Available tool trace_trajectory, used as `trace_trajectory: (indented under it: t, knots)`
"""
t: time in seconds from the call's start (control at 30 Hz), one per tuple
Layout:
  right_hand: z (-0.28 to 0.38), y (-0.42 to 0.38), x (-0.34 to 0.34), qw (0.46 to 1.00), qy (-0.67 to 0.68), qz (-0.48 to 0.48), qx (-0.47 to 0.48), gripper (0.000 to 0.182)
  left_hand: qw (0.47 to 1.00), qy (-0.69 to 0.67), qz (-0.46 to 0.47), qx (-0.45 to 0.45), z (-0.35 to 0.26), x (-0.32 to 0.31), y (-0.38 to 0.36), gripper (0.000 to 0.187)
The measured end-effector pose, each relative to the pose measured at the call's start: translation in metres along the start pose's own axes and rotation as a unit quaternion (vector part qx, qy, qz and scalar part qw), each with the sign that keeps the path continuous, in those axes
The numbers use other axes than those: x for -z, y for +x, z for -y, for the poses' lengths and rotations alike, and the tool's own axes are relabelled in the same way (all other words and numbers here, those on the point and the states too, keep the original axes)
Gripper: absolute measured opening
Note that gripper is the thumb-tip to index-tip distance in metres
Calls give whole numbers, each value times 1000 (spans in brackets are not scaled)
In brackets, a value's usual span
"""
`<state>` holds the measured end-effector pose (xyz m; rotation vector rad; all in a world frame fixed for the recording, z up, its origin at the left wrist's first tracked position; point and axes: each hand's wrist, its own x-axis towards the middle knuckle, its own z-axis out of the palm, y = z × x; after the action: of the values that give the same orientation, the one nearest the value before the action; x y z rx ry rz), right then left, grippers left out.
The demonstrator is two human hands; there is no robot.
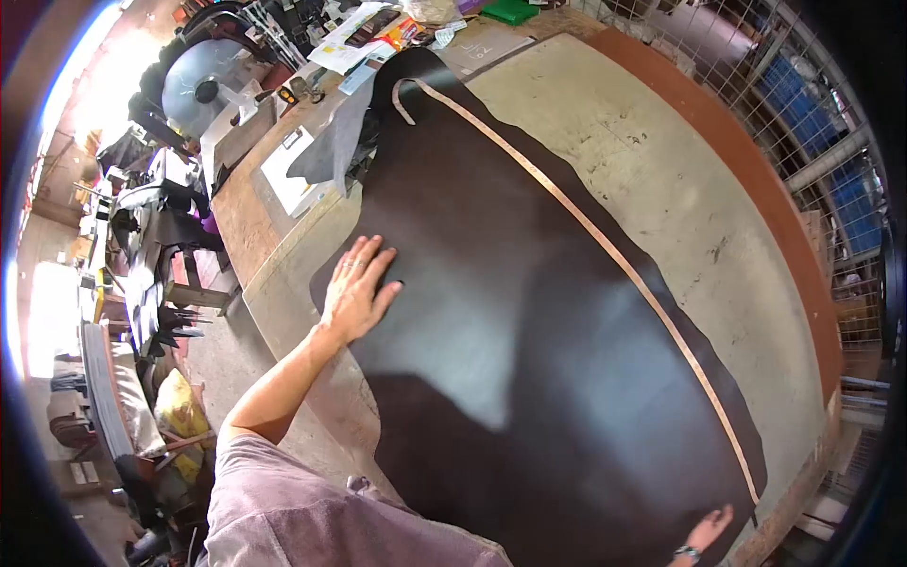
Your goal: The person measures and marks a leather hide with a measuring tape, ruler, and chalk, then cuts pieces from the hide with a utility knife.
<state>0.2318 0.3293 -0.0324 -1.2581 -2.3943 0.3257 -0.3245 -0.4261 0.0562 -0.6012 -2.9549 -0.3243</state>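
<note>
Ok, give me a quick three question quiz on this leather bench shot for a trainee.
1. True or false: the left hand lies flat, fingers spread, on the dark leather hide.
2. What runs along the hide's far edge? A) a thin pale strip B) a metal ruler C) a red cord
3. Where is the right hand?

Key: 1 true. 2 A. 3 At the hide's near corner, by the strip's end; a watch on the wrist; whether it grips anything is unclear.
</note>
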Motion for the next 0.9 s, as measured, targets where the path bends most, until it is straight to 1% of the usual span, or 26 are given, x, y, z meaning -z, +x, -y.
trace_trajectory:
  t: [0.03, 0.07, 0.1, 0.13, 0.2, 0.23, 0.27, 0.33, 0.37, 0.43, 0.47, 0.5, 0.53, 0.57, 0.6, 0.67, 0.73, 0.77, 0.8, 0.83, 0.87, 0.9]
  knots:
    - [59, -31, 16, 983, 113, 81, -122, 39, 1000, -6, -4, 18, 17, 2, -7, 54]
    - [115, -64, 33, 931, 223, 160, -240, 31, 999, -4, -11, 38, 27, 7, -12, 52]
    - [170, -101, 44, 901, 295, 180, -262, 28, 999, -3, -20, 43, 41, 8, -18, 52]
    - [207, -138, 56, 865, 364, 198, -284, 25, 999, -3, -29, 46, 56, 8, -23, 52]
    - [199, -219, 60, 750, 517, 275, -308, 56, 998, -4, -40, 43, 79, 7, -34, 52]
    - [214, -253, 65, 624, 615, 288, -386, 43, 998, -6, -45, 41, 89, 8, -40, 52]
    - [237, -287, 70, 478, 696, 287, -452, 35, 997, -13, -64, 34, 97, 9, -44, 52]
    - [318, -341, 79, 500, 656, 256, -505, 39, 996, -39, -77, 1, 107, 2, -54, 51]
    - [339, -368, 80, 461, 684, 262, -501, 38, 997, -31, -68, 17, 106, 4, -60, 50]
    - [371, -412, 76, 458, 687, 272, -494, 30, 998, -25, -43, 30, 100, 13, -58, 49]
    - [394, -423, 83, 509, 627, 259, -530, 29, 998, -30, -51, 15, 100, 13, -58, 48]
    - [397, -444, 80, 500, 632, 257, -534, 29, 994, -90, -54, -12, 95, 17, -56, 48]
    - [393, -457, 75, 490, 664, 287, -487, 29, 995, -30, -82, -40, 109, 2, -55, 49]
    - [399, -466, 73, 471, 700, 269, -463, 26, 994, -36, -94, -50, 116, -4, -54, 50]
    - [406, -469, 72, 480, 720, 264, -426, 26, 991, -14, -117, -68, 123, -8, -54, 52]
    - [421, -474, 86, 513, 720, 214, -416, 23, 989, 22, -129, -62, 133, -22, -52, 54]
    - [421, -497, 92, 549, 722, 162, -388, 22, 990, 34, -123, -55, 132, -30, -48, 56]
    - [424, -513, 95, 586, 680, 121, -424, 22, 991, 46, -118, -51, 136, -31, -50, 57]
    - [421, -533, 100, 630, 634, 115, -433, 20, 991, 57, -112, -43, 138, -33, -49, 57]
    - [419, -558, 100, 660, 597, 82, -448, 20, 991, 66, -109, -35, 135, -35, -50, 58]
    - [418, -584, 95, 689, 555, 51, -463, 23, 991, 76, -103, -24, 135, -37, -50, 58]
    - [403, -629, 72, 722, 500, 44, -476, 24, 993, 68, -96, -24, 138, -41, -48, 59]
